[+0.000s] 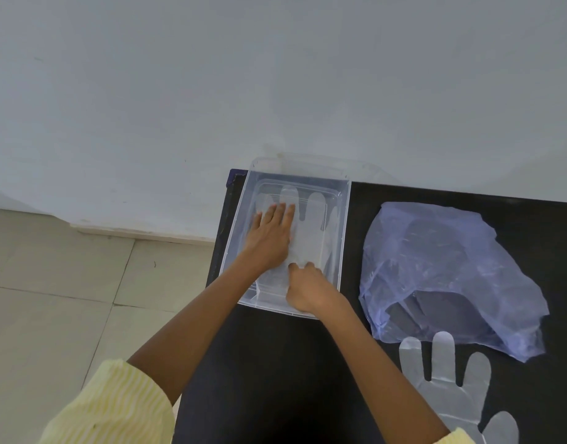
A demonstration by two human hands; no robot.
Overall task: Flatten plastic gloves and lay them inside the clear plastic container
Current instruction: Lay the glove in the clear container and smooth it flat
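Observation:
A clear plastic container (345, 219) stands at the far left corner of a black table. Inside it lies a flat translucent plastic glove (312, 225), fingers pointing away from me. My left hand (271, 233) rests flat on the glove's left side with fingers spread. My right hand (307, 290) is at the container's near end, its curled fingertips pressing the glove's cuff. A second translucent glove (455, 389) lies flat on the table at the near right.
A crumpled bluish plastic bag (448, 270) lies on the black table (269, 363) right of the container. The table's left edge drops to a tiled floor (51, 283); a pale wall stands behind.

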